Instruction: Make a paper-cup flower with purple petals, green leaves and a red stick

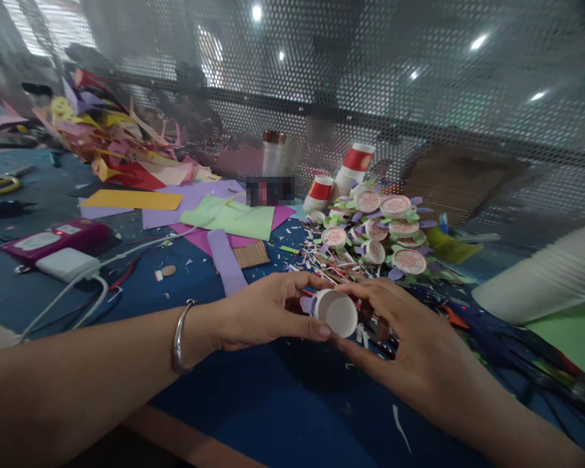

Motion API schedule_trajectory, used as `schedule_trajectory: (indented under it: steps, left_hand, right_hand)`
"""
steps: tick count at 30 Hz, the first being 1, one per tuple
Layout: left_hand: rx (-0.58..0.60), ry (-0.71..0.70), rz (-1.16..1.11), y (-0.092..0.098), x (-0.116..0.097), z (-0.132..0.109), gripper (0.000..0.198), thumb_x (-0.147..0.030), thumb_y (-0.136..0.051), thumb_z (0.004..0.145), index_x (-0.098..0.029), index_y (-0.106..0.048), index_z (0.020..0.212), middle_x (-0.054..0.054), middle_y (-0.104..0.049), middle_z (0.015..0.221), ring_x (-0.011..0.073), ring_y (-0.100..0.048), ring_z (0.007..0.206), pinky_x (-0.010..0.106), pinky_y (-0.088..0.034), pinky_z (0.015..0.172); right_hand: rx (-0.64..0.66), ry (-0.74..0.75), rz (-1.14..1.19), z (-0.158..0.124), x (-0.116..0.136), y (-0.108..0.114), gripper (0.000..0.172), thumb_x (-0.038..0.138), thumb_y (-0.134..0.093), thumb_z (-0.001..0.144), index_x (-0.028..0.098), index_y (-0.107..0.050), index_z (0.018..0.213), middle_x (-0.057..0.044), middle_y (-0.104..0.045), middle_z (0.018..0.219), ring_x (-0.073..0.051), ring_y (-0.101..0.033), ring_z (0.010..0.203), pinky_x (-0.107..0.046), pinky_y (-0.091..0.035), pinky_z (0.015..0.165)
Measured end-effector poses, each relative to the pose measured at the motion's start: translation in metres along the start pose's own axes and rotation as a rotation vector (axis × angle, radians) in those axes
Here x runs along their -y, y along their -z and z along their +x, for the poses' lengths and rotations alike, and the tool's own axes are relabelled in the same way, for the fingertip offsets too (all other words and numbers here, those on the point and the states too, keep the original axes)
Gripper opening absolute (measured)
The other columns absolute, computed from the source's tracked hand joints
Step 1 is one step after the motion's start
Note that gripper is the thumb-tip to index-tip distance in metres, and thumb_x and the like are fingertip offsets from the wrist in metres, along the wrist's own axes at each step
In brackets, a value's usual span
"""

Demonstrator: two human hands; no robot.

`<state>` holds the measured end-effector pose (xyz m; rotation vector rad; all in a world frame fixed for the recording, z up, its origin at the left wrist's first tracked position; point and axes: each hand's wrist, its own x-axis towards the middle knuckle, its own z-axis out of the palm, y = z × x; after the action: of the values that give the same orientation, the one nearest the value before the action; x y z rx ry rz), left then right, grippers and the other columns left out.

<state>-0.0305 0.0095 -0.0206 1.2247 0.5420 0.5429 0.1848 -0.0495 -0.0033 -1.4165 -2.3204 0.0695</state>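
Observation:
Between both hands is a cut-down paper cup base (337, 313), its hollow white side turned toward me. A small purple paper tab (308, 304) sticks out from its left side. My left hand (285, 312) grips the cup base from the left, thumb along its lower edge and fingers behind. From the right, my right hand (394, 325) touches its rim with thumb and fingertips. Just beyond is a pile of similar cup bases (375, 227) with red printed bottoms and purple and green paper tabs.
Paper scraps (329, 260) litter the blue table (292, 403). Coloured sheets (229, 218) and a purple strip (225, 260) lie left of centre. Red and white cups (355, 162) stand behind, and stacked white cups (546, 273) lie right. A purple box (58, 239) and cables (127, 255) are at left.

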Motion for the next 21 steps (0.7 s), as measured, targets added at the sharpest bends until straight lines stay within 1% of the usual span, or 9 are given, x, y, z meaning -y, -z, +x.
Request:
schedule_trajectory:
  steps: [3,6,9,13,16,19,21]
  left_hand:
    - [0.028,-0.027,-0.009,-0.0009,-0.0016,-0.0020,0.050,-0.008,-0.082,0.074,-0.019,-0.058,0.116,0.003,-0.068,0.101,0.0150,-0.065,0.093,0.030,-0.049,0.086]
    - [0.063,-0.048,-0.014,-0.0009,-0.0026,-0.0034,0.052,-0.007,-0.081,0.074,-0.020,-0.054,0.116,0.003,-0.067,0.101,0.0155,-0.065,0.095,0.031,-0.049,0.088]
    - [0.074,-0.061,0.030,-0.0007,-0.0019,-0.0034,0.049,-0.009,-0.079,0.076,-0.020,-0.052,0.116,0.002,-0.067,0.099,0.0151,-0.065,0.092,0.031,-0.048,0.086]
    - [0.081,-0.094,0.055,-0.0017,0.0002,-0.0029,0.046,-0.009,-0.075,0.081,-0.019,-0.050,0.119,0.001,-0.066,0.095,0.0122,-0.064,0.084,0.027,-0.046,0.079]
    - [0.072,-0.095,0.052,-0.0025,0.0010,-0.0030,0.045,-0.006,-0.074,0.080,-0.018,-0.050,0.117,0.001,-0.066,0.094,0.0112,-0.063,0.082,0.025,-0.045,0.076]
    - [0.065,-0.067,0.063,-0.0027,0.0005,-0.0034,0.044,-0.005,-0.075,0.078,-0.017,-0.051,0.114,0.002,-0.067,0.095,0.0114,-0.063,0.082,0.026,-0.046,0.077]
    - [0.070,-0.062,0.056,-0.0028,-0.0004,-0.0035,0.047,-0.005,-0.076,0.078,-0.017,-0.051,0.116,0.002,-0.067,0.095,0.0113,-0.063,0.082,0.026,-0.046,0.077]
  right_hand:
    - [-0.042,0.030,-0.018,-0.0009,0.0025,0.0016,0.042,0.033,-0.063,0.089,0.025,-0.055,0.130,-0.012,-0.066,0.123,-0.032,-0.064,0.112,-0.047,-0.056,0.086]
    - [-0.062,0.053,-0.026,-0.0017,0.0033,0.0030,0.041,0.032,-0.062,0.090,0.025,-0.054,0.130,-0.012,-0.065,0.124,-0.032,-0.063,0.114,-0.047,-0.056,0.087]
    - [-0.075,0.087,-0.045,-0.0030,0.0022,0.0019,0.040,0.031,-0.061,0.091,0.024,-0.053,0.130,-0.012,-0.065,0.124,-0.031,-0.062,0.116,-0.047,-0.056,0.089]
    - [-0.097,0.113,-0.082,-0.0050,0.0006,-0.0011,0.041,0.029,-0.062,0.091,0.022,-0.052,0.131,-0.013,-0.065,0.124,-0.032,-0.062,0.117,-0.048,-0.056,0.090]
    - [-0.090,0.115,-0.087,-0.0056,0.0011,-0.0022,0.041,0.029,-0.062,0.090,0.022,-0.052,0.130,-0.012,-0.066,0.123,-0.032,-0.062,0.115,-0.047,-0.057,0.089]
    - [-0.080,0.110,-0.081,-0.0050,0.0026,-0.0022,0.039,0.028,-0.063,0.090,0.021,-0.053,0.127,-0.013,-0.066,0.121,-0.032,-0.063,0.113,-0.048,-0.057,0.089]
    - [-0.084,0.115,-0.085,-0.0043,0.0034,-0.0022,0.038,0.028,-0.063,0.089,0.021,-0.053,0.126,-0.013,-0.067,0.119,-0.031,-0.063,0.112,-0.048,-0.057,0.089]
